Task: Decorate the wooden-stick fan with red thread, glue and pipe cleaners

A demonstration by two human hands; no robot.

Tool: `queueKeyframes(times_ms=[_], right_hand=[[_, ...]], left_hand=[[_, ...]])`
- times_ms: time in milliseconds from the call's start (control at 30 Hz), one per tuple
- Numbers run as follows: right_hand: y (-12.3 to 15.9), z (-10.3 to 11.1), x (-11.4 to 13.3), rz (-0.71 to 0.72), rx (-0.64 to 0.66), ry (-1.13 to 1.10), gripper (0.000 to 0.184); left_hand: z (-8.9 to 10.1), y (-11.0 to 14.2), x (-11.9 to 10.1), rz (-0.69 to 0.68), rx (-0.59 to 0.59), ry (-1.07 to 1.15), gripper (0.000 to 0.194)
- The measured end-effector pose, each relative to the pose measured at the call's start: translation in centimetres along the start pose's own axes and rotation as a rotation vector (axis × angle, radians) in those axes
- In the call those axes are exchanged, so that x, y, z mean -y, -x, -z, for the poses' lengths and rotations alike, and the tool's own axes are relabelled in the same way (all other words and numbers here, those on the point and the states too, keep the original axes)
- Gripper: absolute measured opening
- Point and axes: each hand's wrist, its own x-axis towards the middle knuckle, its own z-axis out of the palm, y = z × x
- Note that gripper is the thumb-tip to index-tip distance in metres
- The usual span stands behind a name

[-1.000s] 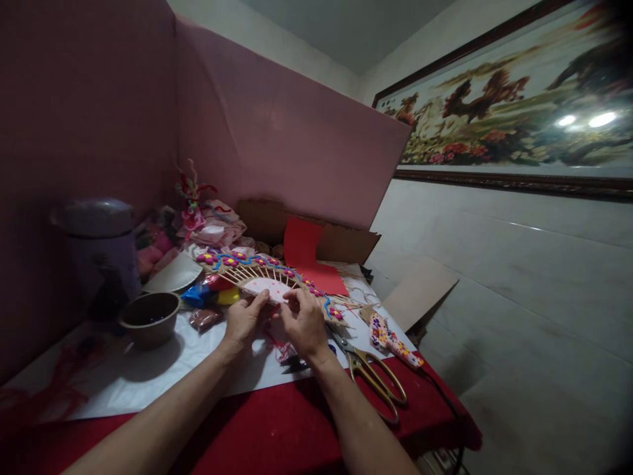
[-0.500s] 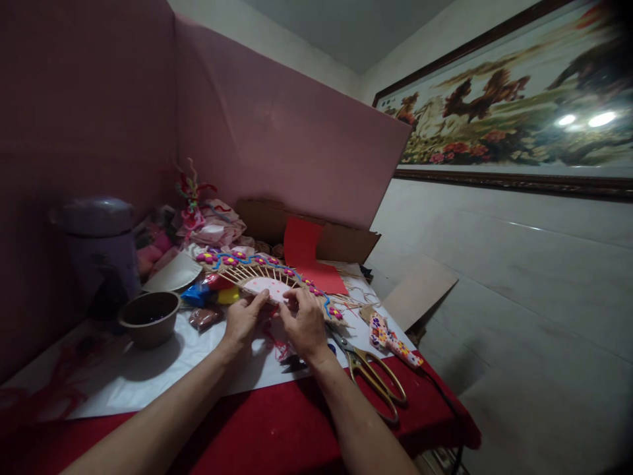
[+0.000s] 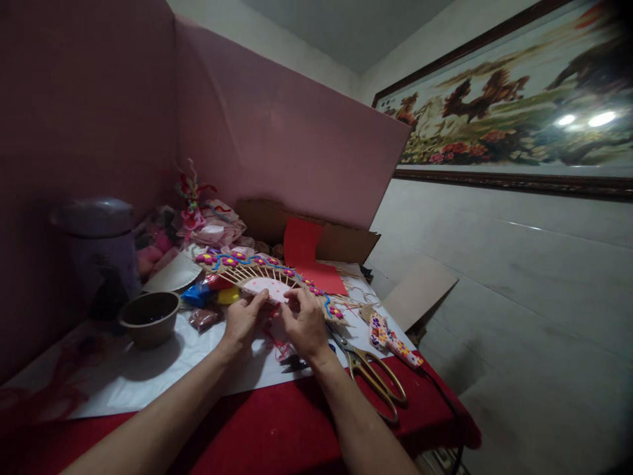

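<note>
A hand fan (image 3: 264, 286) with thin wooden ribs is spread open above the table. Its curved outer band carries pink flowers with yellow centres and a wavy blue line; the inner part is pale pink with red dots. My left hand (image 3: 243, 321) pinches the fan's lower edge, thumb on top. On the right of that edge, my right hand (image 3: 305, 323) grips with thumb and fingers closed together. Red threads (image 3: 277, 344) hang below the fan between the hands. Part of the fan's base is hidden behind my fingers.
Large gold-handled scissors (image 3: 373, 376) lie right of my right forearm, near a flower-patterned piece (image 3: 393, 340). A dark bowl (image 3: 150, 320) stands at left, before a lilac container (image 3: 101, 264). Red paper (image 3: 311, 257) and cardboard (image 3: 346, 245) stand behind. Coloured clay packets (image 3: 205, 293) lie left of the fan.
Hardly anything differs. Both hands stay on the fan's lower edge, with only a slight shift of the fingers.
</note>
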Motion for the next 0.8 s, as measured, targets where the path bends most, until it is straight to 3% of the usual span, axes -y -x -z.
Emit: queueKeyframes(times_ms=[800], right_hand=[[-0.1,0.04,0.26,-0.007,-0.001,0.024,0.011]], left_hand=[[0.04,-0.01,0.14,-0.006,0.009,0.016,0.015]])
